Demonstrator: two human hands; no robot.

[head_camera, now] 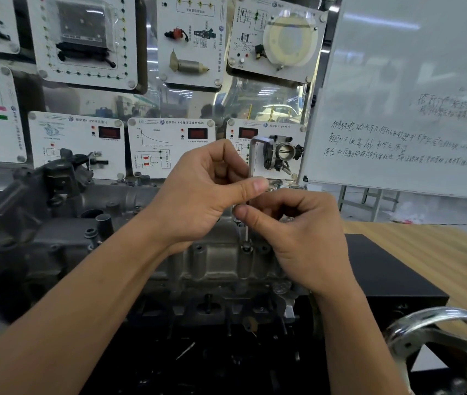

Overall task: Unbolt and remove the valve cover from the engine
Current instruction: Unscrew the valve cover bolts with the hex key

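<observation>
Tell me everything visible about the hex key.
The hex key is an L-shaped, silvery metal bar. It stands nearly upright, short arm on top pointing right, tip seated in a bolt on the valve cover. The left hand pinches its shaft; the right hand pinches it lower down.

I have both bare forearms reaching up from the bottom edge, the left forearm slanting in from the lower left and the right forearm rising from lower centre. My left hand sits higher, fingers curled and thumb stretched rightward, pinching the L-shaped key on its upright shaft. My right hand is close beneath it, its back toward me, fingers curled, thumb pointing left and pinching the same key lower down.
</observation>
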